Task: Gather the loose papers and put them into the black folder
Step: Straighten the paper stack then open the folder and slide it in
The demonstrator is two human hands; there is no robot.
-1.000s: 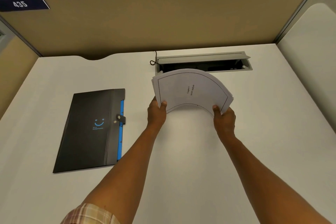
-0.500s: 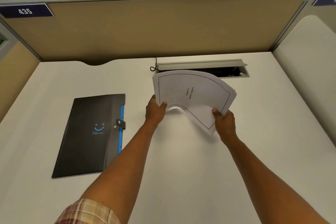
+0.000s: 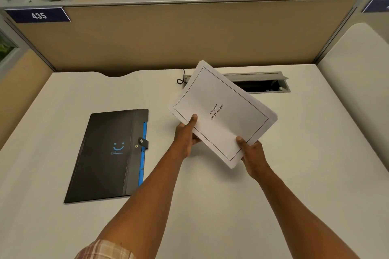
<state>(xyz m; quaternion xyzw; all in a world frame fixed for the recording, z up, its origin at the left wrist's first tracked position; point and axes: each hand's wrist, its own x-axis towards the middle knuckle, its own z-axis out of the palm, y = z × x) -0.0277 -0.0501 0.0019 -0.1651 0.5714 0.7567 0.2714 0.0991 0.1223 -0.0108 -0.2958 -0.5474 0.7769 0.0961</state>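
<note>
A stack of white papers (image 3: 219, 111) with a black border and a printed title is held tilted above the middle of the desk. My left hand (image 3: 186, 135) grips its near left edge, thumb on top. My right hand (image 3: 251, 152) grips its near right corner. The black folder (image 3: 109, 157) with a blue smile mark lies flat and closed to the left, its snap tab fastened at the right edge beside a blue strip. The folder is apart from both hands.
An open grey cable tray (image 3: 263, 84) is set into the white desk (image 3: 210, 206) behind the papers, with a black cable (image 3: 181, 79) beside it. Tan partition walls (image 3: 179, 35) close the back and both sides.
The papers were bowed upward between both hands a second ago. Now they are flattened, lifted higher and turned so one corner points away.
</note>
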